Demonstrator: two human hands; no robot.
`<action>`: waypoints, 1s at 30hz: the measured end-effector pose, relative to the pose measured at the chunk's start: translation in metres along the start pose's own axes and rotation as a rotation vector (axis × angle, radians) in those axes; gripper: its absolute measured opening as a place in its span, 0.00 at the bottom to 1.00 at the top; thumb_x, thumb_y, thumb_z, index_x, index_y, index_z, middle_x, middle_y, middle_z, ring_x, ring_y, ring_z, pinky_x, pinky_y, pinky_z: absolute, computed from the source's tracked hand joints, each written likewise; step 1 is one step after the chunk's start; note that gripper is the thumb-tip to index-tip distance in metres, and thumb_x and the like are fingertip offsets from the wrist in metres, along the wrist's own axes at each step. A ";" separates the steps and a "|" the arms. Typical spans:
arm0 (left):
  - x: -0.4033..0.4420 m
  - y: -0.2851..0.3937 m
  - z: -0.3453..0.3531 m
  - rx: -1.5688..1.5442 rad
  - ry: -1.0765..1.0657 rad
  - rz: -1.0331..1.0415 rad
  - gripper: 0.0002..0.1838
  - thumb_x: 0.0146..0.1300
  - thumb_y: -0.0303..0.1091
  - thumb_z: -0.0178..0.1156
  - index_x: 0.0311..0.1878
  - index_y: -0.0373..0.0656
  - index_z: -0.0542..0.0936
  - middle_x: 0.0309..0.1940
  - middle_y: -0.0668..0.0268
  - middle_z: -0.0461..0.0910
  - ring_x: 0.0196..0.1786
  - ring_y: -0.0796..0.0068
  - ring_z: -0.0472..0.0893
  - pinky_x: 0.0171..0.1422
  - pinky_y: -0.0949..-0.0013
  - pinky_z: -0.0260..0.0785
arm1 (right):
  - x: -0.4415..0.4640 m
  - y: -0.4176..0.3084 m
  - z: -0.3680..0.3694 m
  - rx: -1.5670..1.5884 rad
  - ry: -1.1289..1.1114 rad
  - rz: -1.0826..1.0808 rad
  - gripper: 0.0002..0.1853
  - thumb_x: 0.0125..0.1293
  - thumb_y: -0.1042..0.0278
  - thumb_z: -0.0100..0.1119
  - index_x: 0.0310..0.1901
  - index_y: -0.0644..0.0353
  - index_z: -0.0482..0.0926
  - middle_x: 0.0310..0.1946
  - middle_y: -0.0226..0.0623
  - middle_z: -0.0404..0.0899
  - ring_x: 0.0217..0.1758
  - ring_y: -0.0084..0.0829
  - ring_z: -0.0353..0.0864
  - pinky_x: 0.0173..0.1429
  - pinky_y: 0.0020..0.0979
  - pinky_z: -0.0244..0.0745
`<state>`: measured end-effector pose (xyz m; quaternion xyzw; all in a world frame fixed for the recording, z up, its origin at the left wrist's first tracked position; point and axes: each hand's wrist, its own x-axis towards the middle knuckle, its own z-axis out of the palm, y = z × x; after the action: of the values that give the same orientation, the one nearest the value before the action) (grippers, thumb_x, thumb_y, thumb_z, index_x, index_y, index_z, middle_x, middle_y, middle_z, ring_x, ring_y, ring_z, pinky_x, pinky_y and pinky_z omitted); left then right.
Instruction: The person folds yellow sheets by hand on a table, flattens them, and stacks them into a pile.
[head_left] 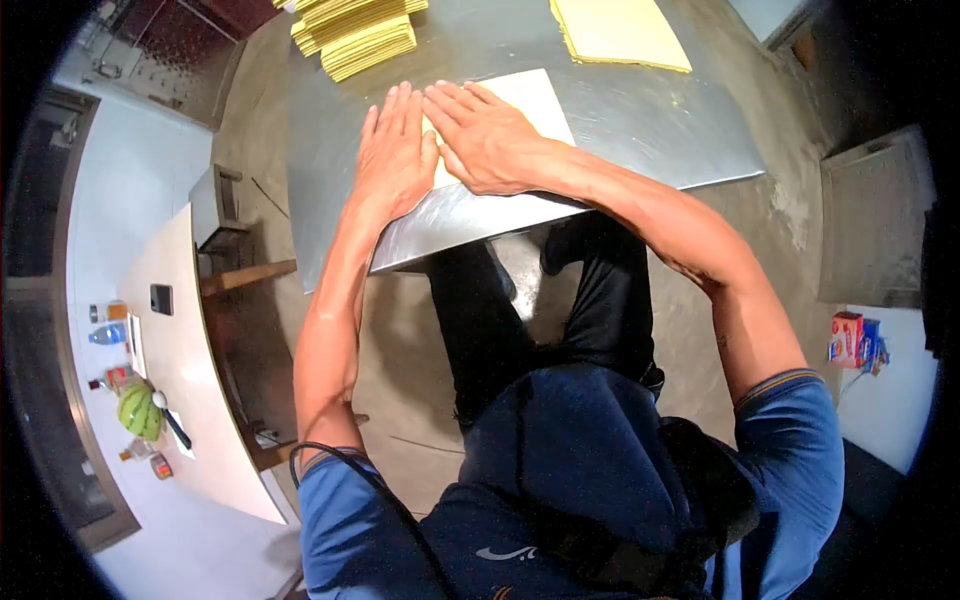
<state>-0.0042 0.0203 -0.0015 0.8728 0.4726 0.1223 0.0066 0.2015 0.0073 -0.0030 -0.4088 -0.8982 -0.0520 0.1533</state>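
A yellow sheet [530,103] lies on the metal table near its front edge. My left hand [397,155] rests flat at the sheet's left side, fingers stretched forward. Beside it, my right hand [487,140] lies flat over the sheet, its fingers extended toward the upper left. The two hands meet or nearly meet at the thumbs. Both palms face down, and what lies beneath them is hidden.
Folded yellow stacks [365,35] sit at the metal table's [650,125] far left, and a flat yellow pile [622,35] at its far right. On the left, a pale table [180,350] holds a phone [161,299]; a green melon [140,412] is beside it.
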 end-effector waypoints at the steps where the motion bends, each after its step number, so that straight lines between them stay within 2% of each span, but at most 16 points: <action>1: -0.001 0.000 -0.002 0.003 -0.008 0.001 0.35 0.84 0.43 0.44 0.86 0.31 0.58 0.89 0.46 0.54 0.92 0.51 0.50 0.94 0.47 0.39 | -0.002 0.002 -0.004 0.031 -0.017 0.021 0.39 0.83 0.47 0.46 0.81 0.76 0.61 0.84 0.61 0.60 0.89 0.54 0.57 0.92 0.51 0.48; 3: -0.002 0.001 -0.005 0.006 -0.031 -0.002 0.35 0.84 0.43 0.43 0.86 0.31 0.57 0.89 0.46 0.53 0.92 0.52 0.49 0.94 0.47 0.38 | -0.010 0.007 -0.014 0.096 -0.062 0.049 0.39 0.84 0.47 0.46 0.82 0.73 0.60 0.86 0.57 0.58 0.91 0.50 0.53 0.93 0.49 0.44; 6: -0.002 0.001 -0.008 0.012 -0.044 -0.008 0.36 0.84 0.44 0.44 0.86 0.31 0.57 0.89 0.46 0.52 0.92 0.52 0.49 0.94 0.47 0.38 | -0.041 0.038 -0.015 0.037 -0.017 0.164 0.41 0.84 0.42 0.44 0.81 0.74 0.61 0.86 0.58 0.58 0.90 0.50 0.55 0.92 0.50 0.46; 9: -0.001 -0.001 -0.003 0.009 -0.027 -0.012 0.37 0.84 0.46 0.45 0.86 0.31 0.58 0.89 0.46 0.53 0.92 0.52 0.49 0.94 0.47 0.38 | -0.078 0.064 -0.031 -0.019 -0.013 0.252 0.40 0.85 0.42 0.43 0.82 0.72 0.61 0.86 0.56 0.58 0.91 0.49 0.54 0.93 0.50 0.44; 12: -0.003 0.003 -0.003 0.025 -0.041 -0.022 0.37 0.85 0.46 0.44 0.87 0.32 0.56 0.90 0.45 0.50 0.92 0.51 0.48 0.94 0.47 0.36 | -0.084 0.066 -0.031 -0.041 -0.013 0.244 0.39 0.86 0.43 0.42 0.82 0.70 0.61 0.86 0.54 0.58 0.91 0.48 0.53 0.93 0.50 0.45; 16: -0.013 0.009 -0.006 0.044 -0.048 -0.032 0.38 0.85 0.46 0.46 0.87 0.30 0.55 0.89 0.43 0.50 0.92 0.49 0.48 0.94 0.45 0.36 | -0.084 0.064 -0.033 -0.050 -0.029 0.212 0.40 0.85 0.43 0.45 0.82 0.72 0.62 0.86 0.56 0.58 0.91 0.50 0.53 0.92 0.51 0.46; 22: -0.079 0.029 -0.026 -0.004 -0.034 -0.105 0.38 0.82 0.42 0.50 0.86 0.29 0.56 0.88 0.41 0.54 0.91 0.45 0.51 0.93 0.43 0.37 | -0.113 0.007 -0.048 -0.025 -0.056 0.167 0.42 0.84 0.41 0.47 0.82 0.73 0.60 0.86 0.60 0.57 0.91 0.52 0.53 0.92 0.52 0.45; 27: -0.122 0.037 -0.032 -0.177 0.126 -0.293 0.31 0.81 0.37 0.52 0.81 0.32 0.68 0.87 0.44 0.58 0.91 0.46 0.53 0.93 0.45 0.41 | -0.113 -0.018 -0.051 0.022 -0.089 0.186 0.44 0.84 0.39 0.47 0.82 0.75 0.60 0.86 0.60 0.56 0.91 0.53 0.52 0.92 0.51 0.45; 30: -0.153 0.055 -0.031 -0.335 0.478 -0.387 0.29 0.76 0.30 0.59 0.78 0.30 0.71 0.83 0.42 0.64 0.85 0.40 0.63 0.90 0.45 0.49 | -0.110 -0.023 -0.051 0.048 -0.071 0.178 0.44 0.83 0.39 0.50 0.81 0.76 0.61 0.85 0.63 0.57 0.91 0.55 0.53 0.92 0.52 0.46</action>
<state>-0.0456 -0.1399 0.0040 0.7005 0.5907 0.3957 0.0619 0.2642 -0.0980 0.0107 -0.4848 -0.8641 -0.0021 0.1353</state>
